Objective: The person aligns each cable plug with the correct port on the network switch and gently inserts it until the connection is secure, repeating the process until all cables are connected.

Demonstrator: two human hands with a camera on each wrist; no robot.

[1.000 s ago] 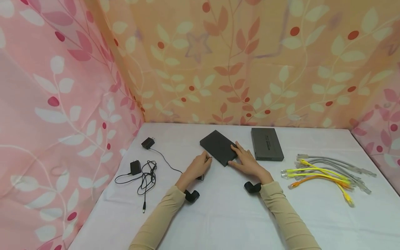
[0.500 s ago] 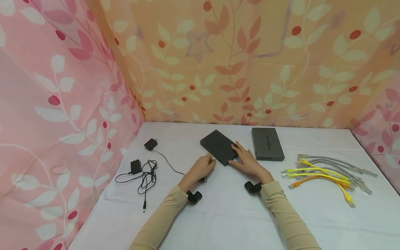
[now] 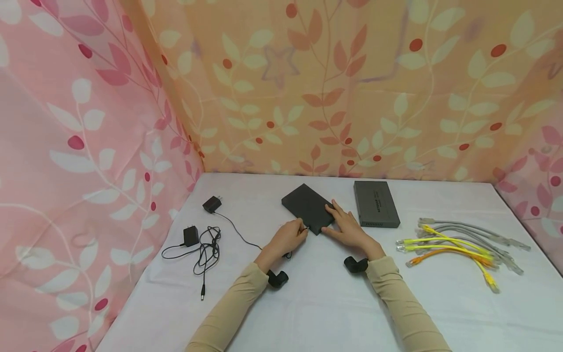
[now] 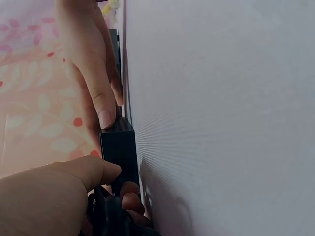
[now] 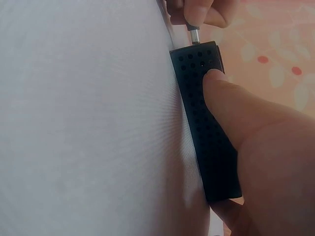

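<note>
Between its thumb and fingertips my left hand (image 3: 287, 238) pinches the barrel plug (image 5: 195, 35) of a power adapter cord. The metal tip meets the side of a black network switch (image 3: 303, 205); how far it is in, I cannot tell. A bundle of black cord (image 4: 109, 211) hangs beneath that hand. My right hand (image 3: 349, 231) rests on the switch's right end, fingers fairly straight on top and thumb against its vented side. From the left hand the cord runs back to a black power adapter (image 3: 212, 204) at the table's back left.
A second power adapter (image 3: 191, 235) with coiled cord lies on the left. Another dark switch (image 3: 377, 204) with printed lettering lies behind the right hand. Grey network cables (image 3: 475, 230), yellow cables (image 3: 444, 246) and an orange cable (image 3: 433, 251) lie at right on the white-covered table (image 3: 325, 308).
My left hand has moved right with the plug, up to the side of the switch. The right hand and the switch have stayed in place.
</note>
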